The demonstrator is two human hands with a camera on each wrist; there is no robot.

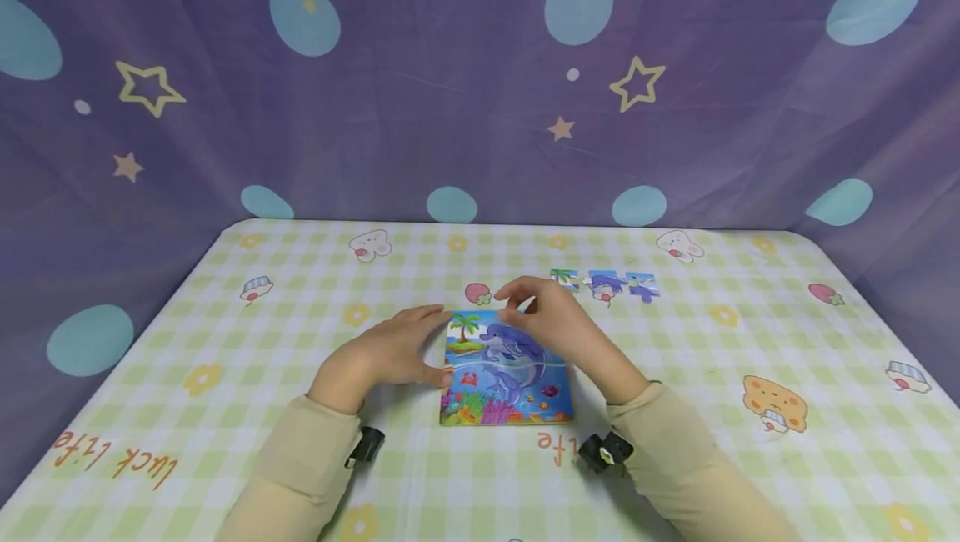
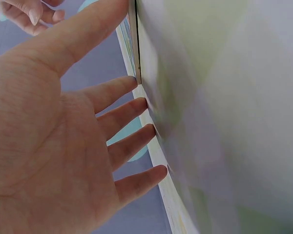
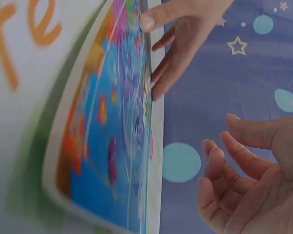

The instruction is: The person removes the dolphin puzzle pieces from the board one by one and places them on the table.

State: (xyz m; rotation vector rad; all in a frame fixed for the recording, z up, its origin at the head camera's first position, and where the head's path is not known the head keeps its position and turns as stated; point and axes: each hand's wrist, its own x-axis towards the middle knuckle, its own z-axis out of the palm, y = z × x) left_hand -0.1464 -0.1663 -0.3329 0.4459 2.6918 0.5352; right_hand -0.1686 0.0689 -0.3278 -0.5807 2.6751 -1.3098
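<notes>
A square jigsaw puzzle [image 1: 510, 383] with two dolphins, a palm tree, a crab and coral lies flat on the table. My left hand [image 1: 390, 350] rests at its left side, thumb near the lower left edge and fingers stretched toward the upper left corner. In the left wrist view, the fingertips [image 2: 158, 170] meet the tablecloth beside the board's edge. Over the puzzle's upper right part hovers my right hand [image 1: 551, 317], hiding that area. The right wrist view shows its fingers [image 3: 244, 156] loosely bent, with nothing between thumb and index finger.
Beyond the right hand, three loose puzzle pieces lie in a row: a palm-tree piece [image 1: 564, 278], a dolphin piece [image 1: 604, 282] and a blue piece [image 1: 642, 285]. A green checked cloth [image 1: 675, 475] covers the table, and a purple patterned curtain [image 1: 465, 83] hangs behind it.
</notes>
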